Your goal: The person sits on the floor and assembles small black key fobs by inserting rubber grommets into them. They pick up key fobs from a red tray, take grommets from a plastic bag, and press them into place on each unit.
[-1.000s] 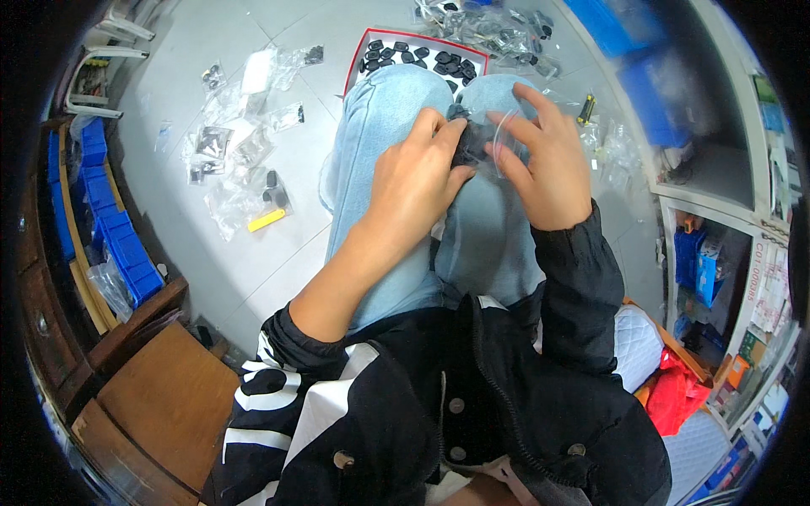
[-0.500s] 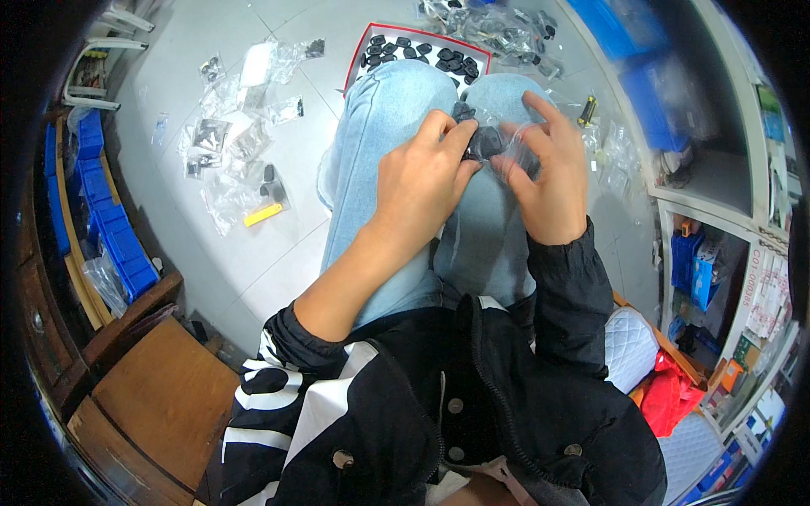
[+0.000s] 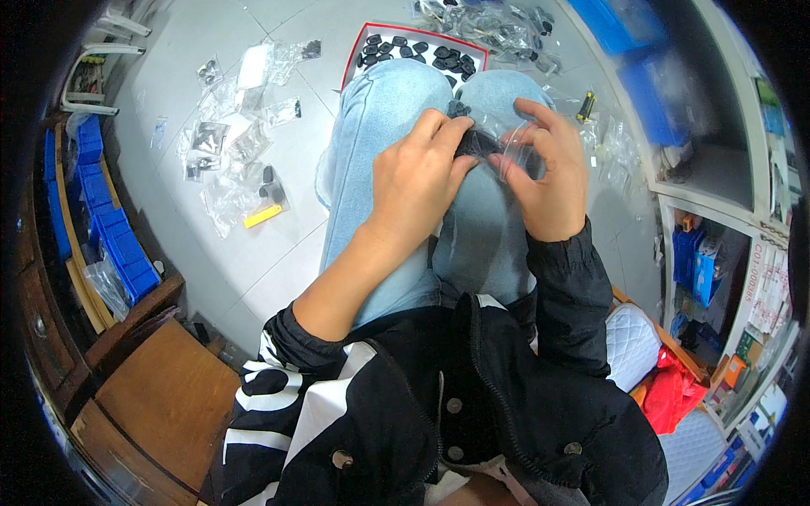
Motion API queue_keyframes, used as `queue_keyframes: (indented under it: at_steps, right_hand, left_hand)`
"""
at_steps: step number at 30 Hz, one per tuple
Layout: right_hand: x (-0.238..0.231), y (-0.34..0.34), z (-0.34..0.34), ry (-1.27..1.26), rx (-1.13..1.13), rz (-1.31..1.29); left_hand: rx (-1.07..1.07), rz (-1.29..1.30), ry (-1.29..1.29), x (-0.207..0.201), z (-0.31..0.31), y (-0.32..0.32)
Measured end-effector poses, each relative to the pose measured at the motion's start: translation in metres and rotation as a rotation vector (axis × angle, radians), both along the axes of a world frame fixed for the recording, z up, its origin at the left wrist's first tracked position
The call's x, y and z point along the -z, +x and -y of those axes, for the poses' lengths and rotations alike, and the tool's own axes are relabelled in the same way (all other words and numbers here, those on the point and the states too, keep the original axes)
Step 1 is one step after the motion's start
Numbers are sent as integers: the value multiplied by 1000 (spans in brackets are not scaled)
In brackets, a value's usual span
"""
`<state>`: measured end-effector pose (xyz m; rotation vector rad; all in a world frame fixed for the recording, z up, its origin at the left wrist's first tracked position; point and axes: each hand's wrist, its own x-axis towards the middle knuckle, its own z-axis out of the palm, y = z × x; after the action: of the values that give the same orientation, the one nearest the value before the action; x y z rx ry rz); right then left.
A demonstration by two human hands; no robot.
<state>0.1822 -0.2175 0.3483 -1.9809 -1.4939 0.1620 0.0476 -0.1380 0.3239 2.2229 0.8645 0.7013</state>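
Over my right knee I hold a clear plastic bag (image 3: 499, 135) between both hands. Dark pieces (image 3: 481, 145) show in and behind the film, partly covered by my fingers, so I cannot make out their exact shape. My left hand (image 3: 416, 179) is closed, its thumb and fingertips pinching the bag and dark contents on the left side. My right hand (image 3: 550, 177) has its thumb and curled fingers on the bag's loose right end, with film stretched between them. Just beyond my knees lies a red-rimmed white box (image 3: 429, 35) of small black key-fob-like pieces (image 3: 408, 51).
Clear bags (image 3: 228, 190) with small parts lie on the floor at left, beside a yellow-handled tool (image 3: 262, 216). More bagged parts (image 3: 489, 29) are heaped beyond the box. Blue bins (image 3: 118, 236) line the left; a shelf unit (image 3: 709, 202) stands right. A yellow-black tool (image 3: 585, 107) lies right.
Both hands stay nearly in place, with slight finger movement. The film is drawn tauter toward my right hand, and less of the dark contents shows between my hands.
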Motion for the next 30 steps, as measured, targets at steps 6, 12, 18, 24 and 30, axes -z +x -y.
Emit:
queue_keyframes:
  at_steps: [6, 12, 18, 24, 30]
  right_hand:
    - [-6, 6, 9, 107, 140, -656]
    - [-27, 11, 16, 173, 282, -1066]
    - [-47, -9, 18, 193, 167, -1132]
    - [-44, -15, 18, 224, -41, -1353]
    - [-30, -23, 16, 250, -205, -1718]
  left_hand:
    - [-16, -8, 3, 1, 0, 1]
    - [38, 107, -158, -12, -5, -1]
    - [197, 367, -890, -43, -2, -7]
    - [221, 632, -1399, -53, 8, -6]
    - [151, 724, -1503, -57, 16, -9]
